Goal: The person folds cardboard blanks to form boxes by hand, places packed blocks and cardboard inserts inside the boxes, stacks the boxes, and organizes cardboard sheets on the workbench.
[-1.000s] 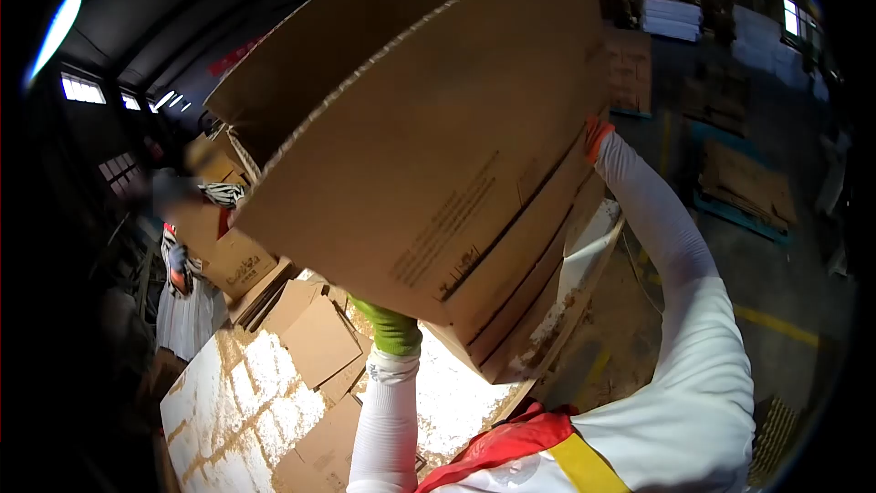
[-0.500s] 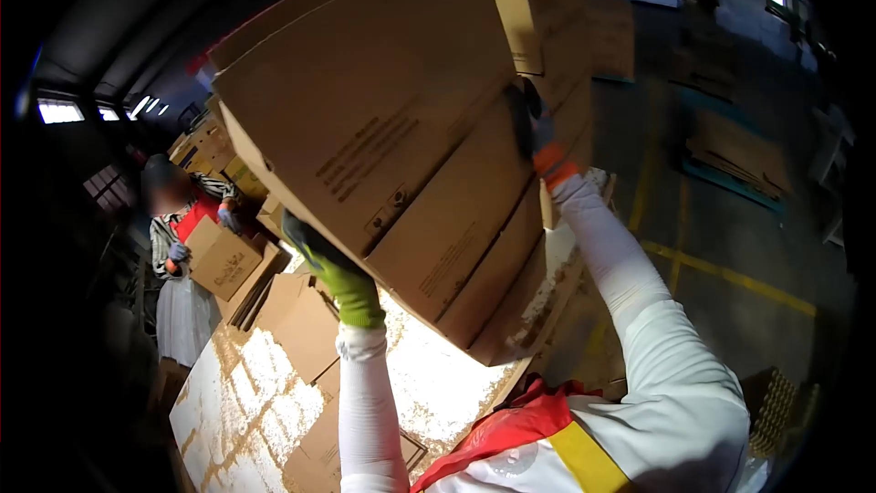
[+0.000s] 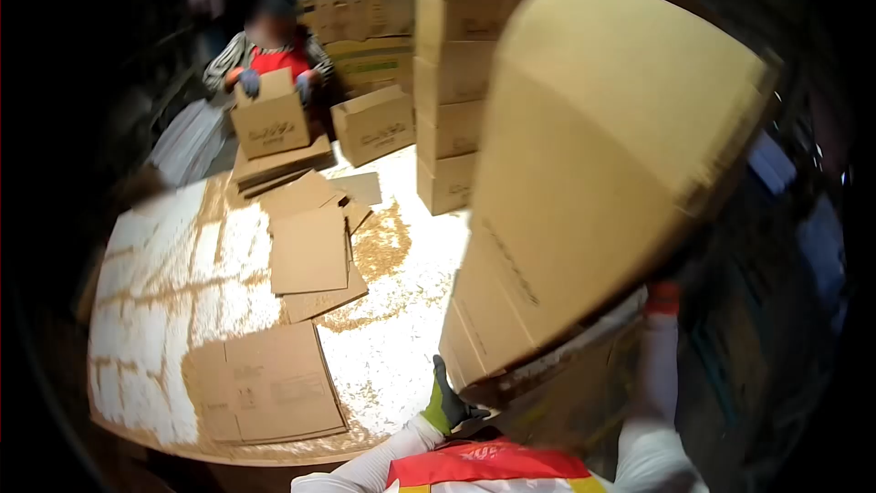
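A tall stack of cardboard boxes fills the right of the view, tilted, with its upper end leaning right. My left hand, in a green and black glove, grips the lower corner of the stack near the table's front edge. At the stack's lower right side is my right hand; its orange glove cuff shows, while the fingers are hidden behind the cardboard. Flat cardboard lies on the table to the left of my left hand.
The worn white table carries more flat cardboard pieces and a column of boxes. Across it, a co-worker in a red apron handles a small box. Another box stands beside that one.
My view has swung left over the table. The box stack has tipped over to the right, and my right hand has gone from its visible side to behind it. My left hand is still on it.
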`<state>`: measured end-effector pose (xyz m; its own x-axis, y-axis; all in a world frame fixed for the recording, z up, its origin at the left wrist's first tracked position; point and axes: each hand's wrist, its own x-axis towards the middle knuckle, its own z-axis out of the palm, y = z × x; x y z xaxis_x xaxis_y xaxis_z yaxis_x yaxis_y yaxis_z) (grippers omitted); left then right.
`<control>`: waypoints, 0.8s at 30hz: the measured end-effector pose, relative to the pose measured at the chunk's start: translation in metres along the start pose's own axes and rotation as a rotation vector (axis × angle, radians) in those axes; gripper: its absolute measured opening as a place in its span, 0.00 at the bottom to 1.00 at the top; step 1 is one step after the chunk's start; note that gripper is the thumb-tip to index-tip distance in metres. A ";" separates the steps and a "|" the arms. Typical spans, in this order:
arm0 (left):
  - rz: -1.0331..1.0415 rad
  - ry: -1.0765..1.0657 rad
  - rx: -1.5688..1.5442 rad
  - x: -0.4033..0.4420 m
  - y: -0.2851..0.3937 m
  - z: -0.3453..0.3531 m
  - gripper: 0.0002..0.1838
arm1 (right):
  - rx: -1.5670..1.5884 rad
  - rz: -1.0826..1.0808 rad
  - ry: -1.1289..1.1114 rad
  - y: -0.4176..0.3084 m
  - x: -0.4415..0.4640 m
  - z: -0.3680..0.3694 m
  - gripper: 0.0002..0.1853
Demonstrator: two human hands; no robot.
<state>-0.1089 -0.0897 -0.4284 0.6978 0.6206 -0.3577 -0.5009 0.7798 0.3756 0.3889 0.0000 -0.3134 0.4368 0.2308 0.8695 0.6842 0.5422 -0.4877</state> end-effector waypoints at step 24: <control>0.572 0.200 0.272 0.265 0.196 -0.019 0.59 | 0.215 0.103 0.310 0.097 0.132 0.346 0.18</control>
<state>-0.0319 0.2294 -0.4663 0.2386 0.9544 -0.1792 -0.5991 0.2899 0.7464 0.3110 0.3628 -0.2187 0.6746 0.0558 0.7360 0.5042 0.6934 -0.5147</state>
